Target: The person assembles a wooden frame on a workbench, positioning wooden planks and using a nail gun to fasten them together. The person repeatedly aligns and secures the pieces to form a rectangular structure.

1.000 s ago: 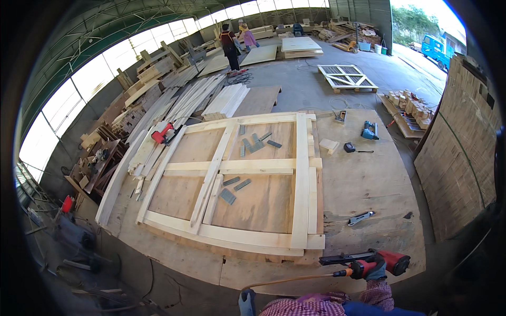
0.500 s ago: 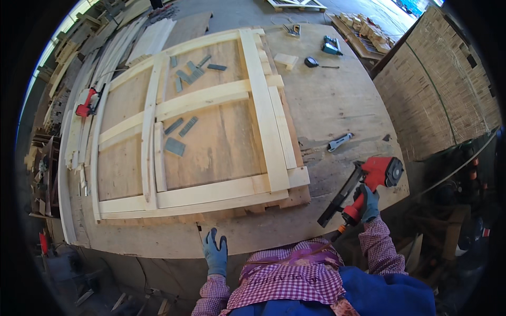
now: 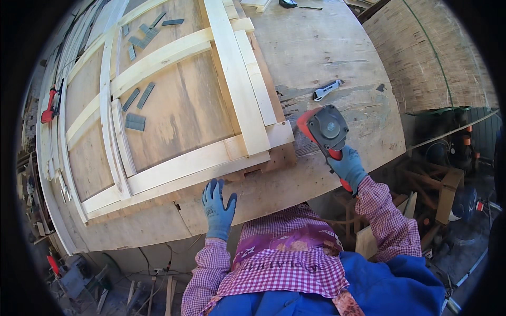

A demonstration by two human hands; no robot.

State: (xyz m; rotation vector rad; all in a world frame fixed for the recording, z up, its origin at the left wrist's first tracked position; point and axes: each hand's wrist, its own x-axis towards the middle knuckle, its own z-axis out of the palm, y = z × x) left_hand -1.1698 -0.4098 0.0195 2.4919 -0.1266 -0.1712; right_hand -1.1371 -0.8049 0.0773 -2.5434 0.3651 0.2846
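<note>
My right hand (image 3: pixel 349 166), in a blue work glove, is wrapped round the handle of a red and black nail gun (image 3: pixel 329 128). It is raised over the table to the right of a pale wooden frame (image 3: pixel 236 73), its round cap facing up. My left hand (image 3: pixel 218 208), gloved alike, has its fingers apart and holds nothing. It hovers by the frame's front rail, and I cannot tell whether it touches the wood. Several grey fastener strips (image 3: pixel 135 122) lie within the frame. A utility knife (image 3: pixel 327 90) rests on the table beyond the nail gun.
A second red nail gun (image 3: pixel 49 108) lies at the far left among long boards. The plywood table (image 3: pixel 316 47) also carries a tape measure (image 3: pixel 288 3) at the back. A strapped wood stack (image 3: pixel 427 58) stands to the right. Wooden pieces and cables clutter the floor below.
The nail gun has turned in my right hand, its cap now facing up, and has moved left toward the frame. My left hand has risen toward the front rail. The view has shifted down.
</note>
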